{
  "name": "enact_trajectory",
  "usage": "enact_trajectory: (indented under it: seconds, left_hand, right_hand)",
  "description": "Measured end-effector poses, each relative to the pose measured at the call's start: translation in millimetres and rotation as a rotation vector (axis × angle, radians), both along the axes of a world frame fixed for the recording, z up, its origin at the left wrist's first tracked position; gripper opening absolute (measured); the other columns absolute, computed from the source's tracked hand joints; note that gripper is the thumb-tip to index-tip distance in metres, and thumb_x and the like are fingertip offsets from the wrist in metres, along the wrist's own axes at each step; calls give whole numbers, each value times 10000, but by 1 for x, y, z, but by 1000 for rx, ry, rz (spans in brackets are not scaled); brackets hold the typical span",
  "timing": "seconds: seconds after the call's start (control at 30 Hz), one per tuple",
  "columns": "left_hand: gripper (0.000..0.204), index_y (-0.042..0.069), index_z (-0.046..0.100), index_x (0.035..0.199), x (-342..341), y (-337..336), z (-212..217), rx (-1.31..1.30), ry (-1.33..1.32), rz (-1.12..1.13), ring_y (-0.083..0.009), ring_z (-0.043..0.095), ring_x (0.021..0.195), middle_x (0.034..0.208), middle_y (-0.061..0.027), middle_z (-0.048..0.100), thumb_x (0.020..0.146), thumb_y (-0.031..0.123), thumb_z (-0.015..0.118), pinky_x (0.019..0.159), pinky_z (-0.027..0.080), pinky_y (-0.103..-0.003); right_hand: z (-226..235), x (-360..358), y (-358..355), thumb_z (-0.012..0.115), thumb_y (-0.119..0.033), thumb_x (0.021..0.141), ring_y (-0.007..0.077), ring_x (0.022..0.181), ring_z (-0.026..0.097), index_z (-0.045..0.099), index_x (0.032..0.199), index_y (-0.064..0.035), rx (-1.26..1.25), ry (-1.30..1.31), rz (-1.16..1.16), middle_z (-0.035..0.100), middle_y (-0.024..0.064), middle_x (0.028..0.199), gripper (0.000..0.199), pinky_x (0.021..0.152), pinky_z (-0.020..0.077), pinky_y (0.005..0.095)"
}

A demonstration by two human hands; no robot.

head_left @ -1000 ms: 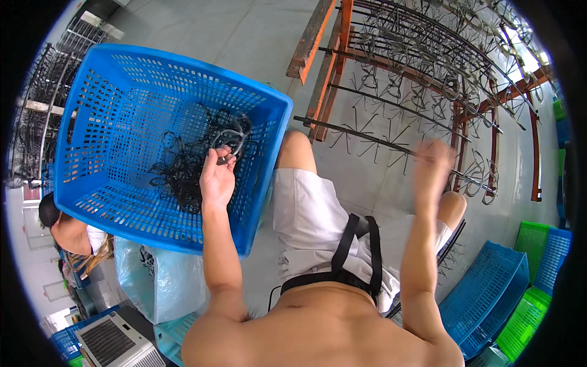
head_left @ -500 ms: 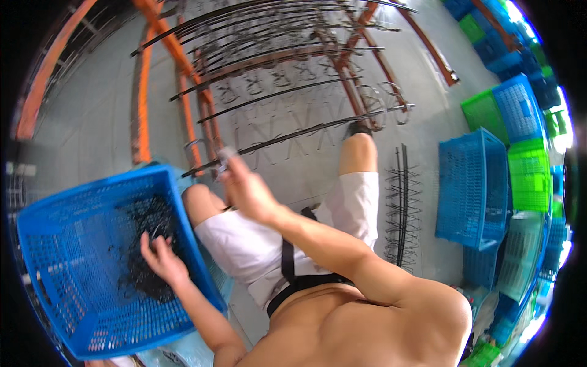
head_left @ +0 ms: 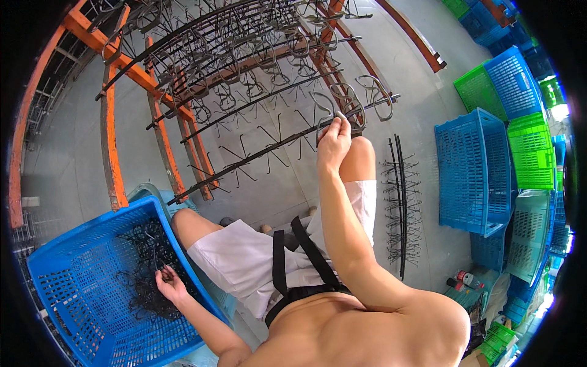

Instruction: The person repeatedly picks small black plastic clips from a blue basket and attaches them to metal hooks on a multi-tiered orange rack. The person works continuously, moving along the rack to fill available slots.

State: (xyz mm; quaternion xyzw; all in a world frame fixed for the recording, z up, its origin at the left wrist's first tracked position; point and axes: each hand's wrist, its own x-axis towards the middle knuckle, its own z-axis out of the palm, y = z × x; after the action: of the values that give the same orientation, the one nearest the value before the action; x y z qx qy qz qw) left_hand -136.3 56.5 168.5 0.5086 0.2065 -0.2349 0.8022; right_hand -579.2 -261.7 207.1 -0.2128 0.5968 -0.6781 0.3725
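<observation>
At the right end of a hooked black bar [head_left: 269, 148], my right hand [head_left: 334, 147] pinches a bent grey metal loop [head_left: 323, 109] against the hooks. Similar metal loops [head_left: 384, 101] hang just beyond it. My left hand [head_left: 171, 286] is inside a blue plastic basket [head_left: 85, 244] at the left. Its fingers are closed at a thin bent metal piece [head_left: 155, 251], above a tangled heap of dark metal pieces [head_left: 143, 290]. The fingertips are partly lost against the heap.
An orange rack frame [head_left: 110, 140] carries several bars with hanging loops [head_left: 226, 64] ahead. On the floor at the right lie spare hooked bars [head_left: 400, 202]. Blue baskets [head_left: 468, 177] and green baskets [head_left: 529, 159] stack along the right. Bottles [head_left: 469, 280] stand lower right.
My right hand has moved from the bar's left part to its right end, where a metal loop now sits at its fingers. My left hand stays in the basket, its fingers drawn closer together.
</observation>
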Motion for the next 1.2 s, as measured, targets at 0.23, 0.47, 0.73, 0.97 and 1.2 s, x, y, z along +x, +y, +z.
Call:
enact_trajectory:
  seconds: [0.23, 0.47, 0.73, 0.97, 1.2]
  left_hand:
    - [138, 90, 532, 873, -8, 12, -5, 880, -405, -640, -127, 451, 600, 753, -24, 506, 752, 143, 489, 531, 377, -264]
    - [455, 67, 650, 831, -26, -23, 16, 956, -312, -794, -114, 424, 475, 527, 4, 475, 860, 494, 497, 468, 332, -246]
    - [422, 74, 632, 777, 0, -24, 1, 1066, -347, -900, -131, 500, 535, 597, -14, 541, 864, 463, 494, 490, 372, -252]
    - [307, 68, 621, 853, 9, -23, -6, 824, -234, -773, -155, 554, 684, 755, -40, 587, 830, 340, 482, 565, 423, -272]
    - [184, 61, 516, 783, 5, -29, 7, 772, -411, -680, -183, 563, 614, 724, -62, 564, 767, 244, 503, 515, 439, -254]
  right_hand:
    - [-6, -21, -7, 510, -136, 925, 43, 455, 371, 574, 954, -11, -85, -250, 162, 439, -28, 602, 143, 401, 291, 191]
    - [1, -27, -11, 559, -128, 900, 47, 469, 377, 605, 982, 9, -59, -211, 254, 454, -29, 608, 166, 403, 285, 196]
    - [-4, -22, -16, 546, -179, 919, 43, 465, 367, 605, 1055, 7, -102, -268, 327, 424, -44, 587, 238, 410, 306, 207]
    - [-4, -9, -11, 549, -241, 922, 37, 502, 378, 600, 1139, -39, 54, 236, 434, 449, -48, 585, 301, 456, 334, 211]
    - [4, -9, -10, 546, -232, 921, 76, 528, 383, 600, 1120, -26, 65, 496, 367, 461, 7, 577, 291, 489, 353, 246]
